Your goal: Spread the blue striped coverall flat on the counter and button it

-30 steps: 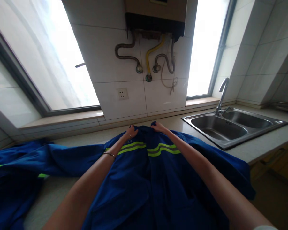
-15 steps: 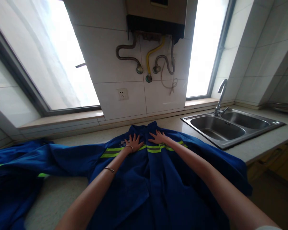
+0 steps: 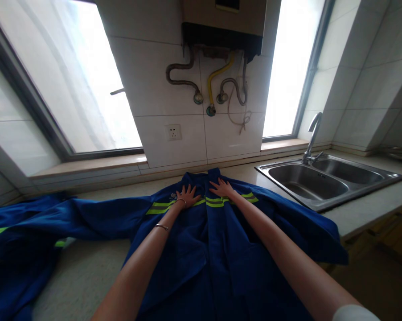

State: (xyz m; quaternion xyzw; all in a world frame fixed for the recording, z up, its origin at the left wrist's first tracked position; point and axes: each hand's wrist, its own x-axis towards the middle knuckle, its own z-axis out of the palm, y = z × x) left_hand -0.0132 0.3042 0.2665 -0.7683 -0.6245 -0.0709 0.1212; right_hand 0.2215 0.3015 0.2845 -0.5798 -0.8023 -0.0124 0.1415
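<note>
A blue work jacket [image 3: 190, 249] with yellow-green and grey stripes lies front up on the countertop, its collar toward the wall. My left hand [image 3: 187, 196] rests flat on the left side of the chest, fingers spread, beside a small white emblem. On the other side of the front placket, my right hand [image 3: 222, 187] presses flat on the cloth near the collar, its fingers apart. One sleeve stretches left; the other hangs over the counter's front edge at the right. Neither hand grips the fabric.
More blue clothing with yellow-green stripes [image 3: 17, 240] is heaped at the left on the countertop [image 3: 84, 272]. A double steel sink [image 3: 308, 205] with a faucet [image 3: 313, 133] is set in at the right. A water heater [image 3: 223, 26] with pipes hangs on the tiled wall.
The camera view has shifted slightly, so the background sits a little farther right. Both hands stay flat on the jacket's chest, with hardly any movement.
</note>
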